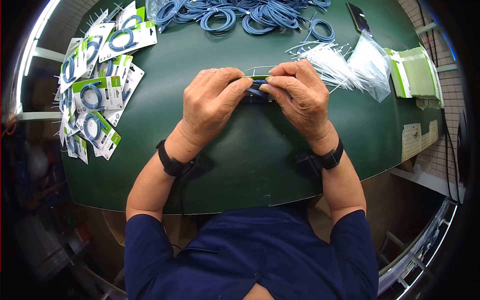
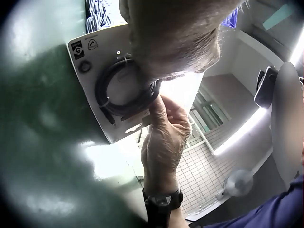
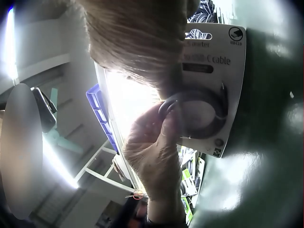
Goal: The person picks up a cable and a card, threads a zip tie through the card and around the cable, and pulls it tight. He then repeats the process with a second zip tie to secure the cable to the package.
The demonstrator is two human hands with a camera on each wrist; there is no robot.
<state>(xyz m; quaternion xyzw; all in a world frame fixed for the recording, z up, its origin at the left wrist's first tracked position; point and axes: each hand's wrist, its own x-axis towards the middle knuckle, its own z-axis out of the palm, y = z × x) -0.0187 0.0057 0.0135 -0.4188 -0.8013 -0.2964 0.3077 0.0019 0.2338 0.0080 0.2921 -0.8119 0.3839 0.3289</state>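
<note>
Both hands hold a white backing card (image 2: 90, 66) between them, above the table in front of the body. A dark blue coiled cable (image 3: 221, 111) lies against the card's face, fastened by a thin tie. My left hand (image 1: 210, 97) pinches the card and coil at one side, thumb toward the body. Opposite it, my right hand (image 1: 302, 97) pinches the other side with thumb and fingers. From above, the card shows almost edge-on as a green strip. A thin white cable tie (image 1: 261, 67) sticks out behind it. The left wrist view shows the coil partly covered by the near hand.
Carded cables (image 1: 92, 95) lie heaped at the left. Loose coiled cables (image 1: 270, 17) are piled at the far edge. White cable ties (image 1: 330, 62) spread at the right beside a clear plastic bag (image 1: 370, 65), a stack of green-edged cards (image 1: 417, 72) and a phone (image 1: 358, 17).
</note>
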